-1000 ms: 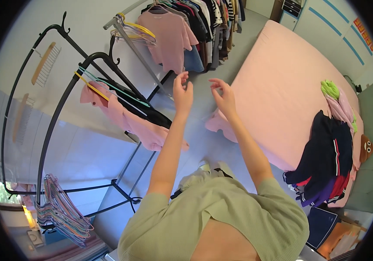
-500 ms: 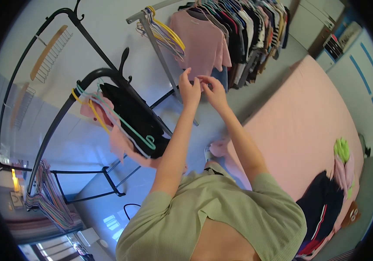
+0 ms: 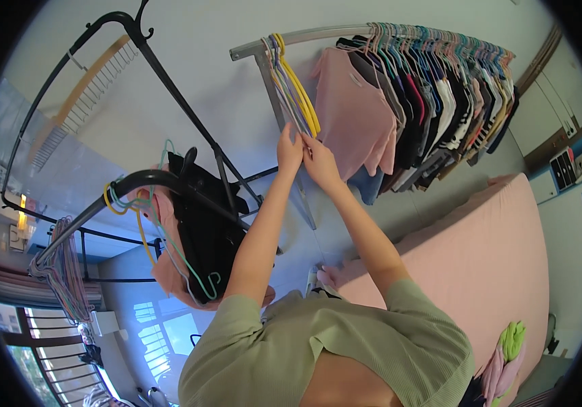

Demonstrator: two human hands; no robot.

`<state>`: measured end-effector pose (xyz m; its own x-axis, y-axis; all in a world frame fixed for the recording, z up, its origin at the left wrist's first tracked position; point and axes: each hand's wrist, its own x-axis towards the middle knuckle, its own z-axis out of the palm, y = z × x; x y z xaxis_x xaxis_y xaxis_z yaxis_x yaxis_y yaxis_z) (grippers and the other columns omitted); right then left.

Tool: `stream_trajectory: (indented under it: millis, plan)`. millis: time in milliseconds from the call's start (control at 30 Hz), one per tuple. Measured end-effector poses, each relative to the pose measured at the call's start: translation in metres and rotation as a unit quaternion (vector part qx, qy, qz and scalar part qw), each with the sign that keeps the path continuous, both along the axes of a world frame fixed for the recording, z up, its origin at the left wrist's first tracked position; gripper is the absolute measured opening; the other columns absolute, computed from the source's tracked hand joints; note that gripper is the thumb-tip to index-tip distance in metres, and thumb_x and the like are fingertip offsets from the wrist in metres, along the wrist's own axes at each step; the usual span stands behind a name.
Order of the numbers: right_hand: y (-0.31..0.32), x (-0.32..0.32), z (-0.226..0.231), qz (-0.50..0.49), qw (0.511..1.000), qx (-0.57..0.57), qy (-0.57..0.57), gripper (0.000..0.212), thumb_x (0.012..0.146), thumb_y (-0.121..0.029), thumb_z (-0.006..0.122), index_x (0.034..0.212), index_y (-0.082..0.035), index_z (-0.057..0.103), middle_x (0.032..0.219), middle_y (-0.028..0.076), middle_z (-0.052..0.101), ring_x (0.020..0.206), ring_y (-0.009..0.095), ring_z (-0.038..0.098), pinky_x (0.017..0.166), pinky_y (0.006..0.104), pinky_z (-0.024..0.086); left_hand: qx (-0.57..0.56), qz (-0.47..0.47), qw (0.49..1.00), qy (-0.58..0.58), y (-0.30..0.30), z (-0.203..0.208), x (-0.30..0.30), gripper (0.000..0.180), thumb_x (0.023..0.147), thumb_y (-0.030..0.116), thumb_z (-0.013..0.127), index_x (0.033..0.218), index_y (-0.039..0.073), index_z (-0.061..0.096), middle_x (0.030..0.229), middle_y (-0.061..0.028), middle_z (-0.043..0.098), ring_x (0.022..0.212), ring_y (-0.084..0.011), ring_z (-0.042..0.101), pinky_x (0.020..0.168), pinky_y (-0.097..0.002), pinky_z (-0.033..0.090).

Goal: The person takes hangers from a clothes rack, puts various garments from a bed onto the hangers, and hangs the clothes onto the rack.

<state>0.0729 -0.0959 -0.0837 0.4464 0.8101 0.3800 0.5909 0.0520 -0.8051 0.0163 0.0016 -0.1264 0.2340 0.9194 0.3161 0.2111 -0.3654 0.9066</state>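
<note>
Yellow and lilac hangers [image 3: 295,88] on rail [image 3: 318,34], both hands' fingers [image 3: 302,140] touching

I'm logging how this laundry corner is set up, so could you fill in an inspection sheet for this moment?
Surface: pink bed, mostly bare; a green and pink garment pile at its lower edge.
Job's things: bunch of empty hangers on the grey rail, beside a pink T-shirt.
Clutter: black garment and pink garment on the black curved rack; spare hangers lower left.
Hands: left hand and right hand both raised at the empty hangers; grip unclear.
Cables: nothing seen.
Surroundings: white wall, window lower left, cupboards right.
</note>
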Motion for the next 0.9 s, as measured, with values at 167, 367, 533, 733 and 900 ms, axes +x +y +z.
stream_trajectory:
  millis: [167, 367, 533, 733, 900]
  plan:
    - [0.016, 0.004, -0.008, -0.002, 0.994, 0.036, -0.106, 0.039, 0.076, -0.009, 0.056, 0.114, -0.001, 0.052, 0.096, 0.019, 0.06, 0.08, 0.038, 0.06, 0.069, 0.0446, 0.049, -0.064, -0.043, 0.994, -0.073, 0.026, -0.007, 0.017, 0.039, 0.085, 0.016, 0.056, 0.119, -0.002, 0.05, 0.107, -0.0173, 0.061, 0.099, -0.027, 0.06, 0.083, -0.0339, 0.046]
    - [0.023, 0.015, -0.005, -0.044, 0.991, -0.048, -0.12, 0.039, 0.074, -0.008, 0.06, 0.112, -0.008, 0.054, 0.09, 0.015, 0.059, 0.08, 0.037, 0.06, 0.069, 0.0441, 0.049, -0.076, 0.004, 0.994, -0.078, 0.018, 0.015, 0.029, 0.017, 0.084, 0.006, 0.058, 0.099, -0.001, 0.055, 0.085, -0.0069, 0.061, 0.076, -0.0128, 0.058, 0.07, -0.0267, 0.047]
    - [0.029, 0.025, 0.003, -0.016, 0.996, 0.069, -0.061, 0.026, 0.08, -0.008, 0.058, 0.105, -0.005, 0.059, 0.084, 0.015, 0.058, 0.073, 0.034, 0.06, 0.064, 0.0393, 0.049, -0.076, -0.037, 0.987, -0.133, 0.02, 0.028, 0.021, 0.013, 0.082, 0.009, 0.062, 0.089, 0.001, 0.055, 0.081, -0.0065, 0.06, 0.074, -0.015, 0.058, 0.067, -0.0282, 0.047]
    - [0.005, 0.018, 0.033, -0.014, 0.997, 0.073, 0.0, 0.021, 0.084, -0.008, 0.054, 0.103, -0.001, 0.06, 0.085, 0.016, 0.058, 0.074, 0.034, 0.059, 0.064, 0.0387, 0.047, -0.071, -0.066, 0.983, -0.158, -0.002, 0.057, 0.014, 0.012, 0.084, 0.008, 0.06, 0.092, 0.0, 0.057, 0.083, -0.0049, 0.06, 0.078, -0.0113, 0.056, 0.07, -0.0236, 0.045]
    - [-0.038, 0.018, 0.037, -0.031, 0.996, 0.082, 0.002, 0.02, 0.083, -0.006, 0.055, 0.101, -0.001, 0.061, 0.081, 0.015, 0.057, 0.068, 0.031, 0.059, 0.061, 0.0345, 0.046, 0.015, -0.088, 0.995, -0.053, -0.026, 0.066, 0.003, 0.018, 0.084, 0.01, 0.061, 0.099, 0.001, 0.058, 0.091, -0.0065, 0.059, 0.082, -0.0133, 0.056, 0.069, -0.0245, 0.045]
